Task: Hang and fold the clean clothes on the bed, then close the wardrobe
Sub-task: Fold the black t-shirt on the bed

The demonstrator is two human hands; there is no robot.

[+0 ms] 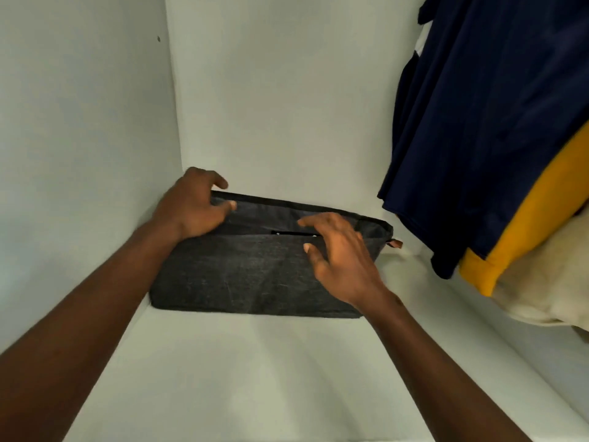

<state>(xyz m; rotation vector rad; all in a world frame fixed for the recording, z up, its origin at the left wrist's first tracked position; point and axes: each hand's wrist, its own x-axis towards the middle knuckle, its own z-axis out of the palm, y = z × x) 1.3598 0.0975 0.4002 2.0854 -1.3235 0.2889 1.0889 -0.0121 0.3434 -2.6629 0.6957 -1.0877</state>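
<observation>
Wardrobe: White inside, with the side wall at left and the back wall ahead. The doors are out of view, so I judge closing to be a later step.
Shelf floor: Bare white board in front of the case. This looks like the room for folded clothes (none are in sight here, and neither is the bed).
Navy garment: Hangs at right, with its hem near the case's right end but not touching it.
Yellow garment: Hangs just in front of the navy one.
Cream garment: Bunched low at the right edge.
Grey case: Lies flat on the shelf floor, its left end against the side wall and its far edge close to the back wall. The step looks like settling it into that corner. Slide it flat and square, without lifting it, so the right end stays away from the hanging hems.
Right hand: Fingers spread and relaxed over the case's right half. Motion blur hides whether they touch it. Press down with the flat palm before pushing.
Left hand: Well apart from the right hand, with fingers curled over the case's far left corner, gripping it. It can steer while the right hand pushes.
Zip: A short dark line beside the right fingertips. Keep nails off it.
Brown tab: Sticks out at the right end and is likely to snag on cloth.
</observation>
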